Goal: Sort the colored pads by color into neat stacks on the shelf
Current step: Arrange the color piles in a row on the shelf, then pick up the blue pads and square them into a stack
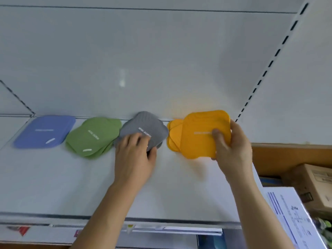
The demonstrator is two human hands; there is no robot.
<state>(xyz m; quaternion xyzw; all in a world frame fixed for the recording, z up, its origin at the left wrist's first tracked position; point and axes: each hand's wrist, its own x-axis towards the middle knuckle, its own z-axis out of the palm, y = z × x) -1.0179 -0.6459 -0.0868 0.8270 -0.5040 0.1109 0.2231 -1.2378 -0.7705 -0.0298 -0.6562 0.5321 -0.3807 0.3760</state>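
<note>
I have the four colours lined up along the back of the white shelf [53, 177], close to the rear panel, so each colour keeps its own patch and the front stays free for my arms. My right hand [233, 146] holds one orange pad [203, 133] — thumb curled over its face, fingers behind its right edge — tilted and lifted a little off the orange stack [173, 135], which peeks out at the pad's nine o'clock. I carry it by the edge so that I can square it over the others before letting go; I judge this is the step in hand.

My left hand [136, 151] rests on the grey stack [145, 128], fingers spread over its near corner and thumb hooked round the lower edge. It looks to me like a steadying grip, keeping the greys from sliding; whether it is pinching a single pad I cannot tell.

From that grey stack, the green stack [93, 135] lies at nine o'clock, just touching or overlapping its edge, and the blue stack [45, 131] sits further out the same way, beside the greens.

The pads are thin, flexible-looking squares with rounded corners and a matte, faintly ribbed face; each carries a small line of white lettering, and the blue and green ones also show a pale oval mark. The blues sit well aligned — the greens and greys are fanned, edges showing, and the oranges are offset too, so the neatening looks unfinished.
</note>
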